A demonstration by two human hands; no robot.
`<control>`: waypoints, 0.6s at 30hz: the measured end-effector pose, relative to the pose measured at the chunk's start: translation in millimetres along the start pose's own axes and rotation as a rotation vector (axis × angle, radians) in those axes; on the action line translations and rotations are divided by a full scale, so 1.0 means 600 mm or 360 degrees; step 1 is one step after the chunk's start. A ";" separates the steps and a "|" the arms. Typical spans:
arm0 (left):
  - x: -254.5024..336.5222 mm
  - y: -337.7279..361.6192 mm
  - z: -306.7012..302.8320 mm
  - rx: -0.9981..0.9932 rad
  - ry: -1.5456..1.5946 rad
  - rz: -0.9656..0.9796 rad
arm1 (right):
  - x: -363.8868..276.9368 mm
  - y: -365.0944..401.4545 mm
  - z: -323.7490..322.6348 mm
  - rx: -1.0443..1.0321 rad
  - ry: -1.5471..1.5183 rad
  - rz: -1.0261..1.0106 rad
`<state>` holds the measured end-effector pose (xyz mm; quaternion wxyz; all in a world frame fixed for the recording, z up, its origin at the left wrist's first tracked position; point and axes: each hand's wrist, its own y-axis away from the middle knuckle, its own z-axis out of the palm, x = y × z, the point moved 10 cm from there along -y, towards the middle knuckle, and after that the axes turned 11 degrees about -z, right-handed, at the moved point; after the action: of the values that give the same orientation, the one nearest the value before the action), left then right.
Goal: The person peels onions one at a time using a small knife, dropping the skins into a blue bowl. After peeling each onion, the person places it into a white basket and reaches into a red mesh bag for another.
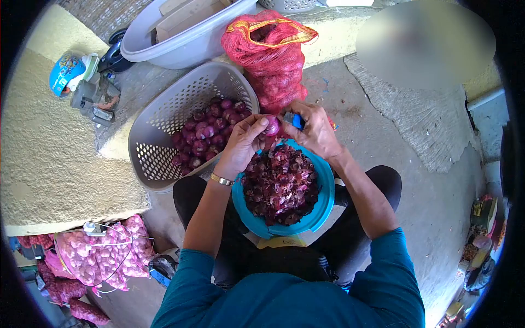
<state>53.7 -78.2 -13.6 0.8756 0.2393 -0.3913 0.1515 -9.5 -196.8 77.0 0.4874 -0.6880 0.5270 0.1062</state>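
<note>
Left hand (243, 143) grips an onion (271, 127), right hand (318, 134) a blue-handled knife (296, 121) (above the far rim of the bowl (328, 191)).

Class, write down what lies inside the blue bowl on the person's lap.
The blue bowl is heaped with reddish-purple onion peelings. The heap hides the bowl's bottom, so anything beneath cannot be seen.
</note>
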 end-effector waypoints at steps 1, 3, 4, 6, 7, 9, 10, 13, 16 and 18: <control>0.000 -0.001 0.003 -0.0020 -0.0037 -0.0012 | 0.002 -0.001 -0.001 0.0032 0.0008 0.0023; 0.007 0.003 0.012 -0.0039 -0.0027 0.0006 | 0.007 -0.001 -0.006 0.0080 -0.0020 0.0178; 0.012 0.005 0.019 -0.0054 -0.0018 0.0022 | 0.016 0.002 -0.013 0.0128 -0.0053 0.0334; 0.021 0.010 0.022 -0.0066 -0.0014 0.0021 | 0.027 0.003 -0.024 0.0157 -0.0050 0.0420; 0.024 0.012 0.022 -0.0075 -0.0011 0.0023 | 0.036 0.005 -0.031 0.0184 -0.0051 0.0503; 0.033 0.012 0.015 -0.0029 -0.0014 0.0084 | 0.037 0.007 -0.034 0.0060 -0.0056 0.0552; 0.039 0.013 0.010 0.0012 -0.0015 0.0138 | 0.040 0.014 -0.030 -0.0032 -0.0006 0.0607; 0.044 0.010 0.002 -0.0068 0.0198 0.0188 | 0.003 0.012 -0.029 -0.0181 -0.0048 0.0553; 0.046 0.011 0.006 -0.0115 0.0411 0.0176 | -0.015 0.009 -0.015 -0.0316 -0.0158 0.0427; 0.040 0.008 0.003 -0.0107 0.0400 0.0159 | -0.017 0.012 -0.002 -0.0390 -0.0175 0.0416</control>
<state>66.1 -73.4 7.2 0.9166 0.1692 -0.2947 0.2104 -20.1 -191.3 80.4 0.4100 -0.6610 0.5678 0.2695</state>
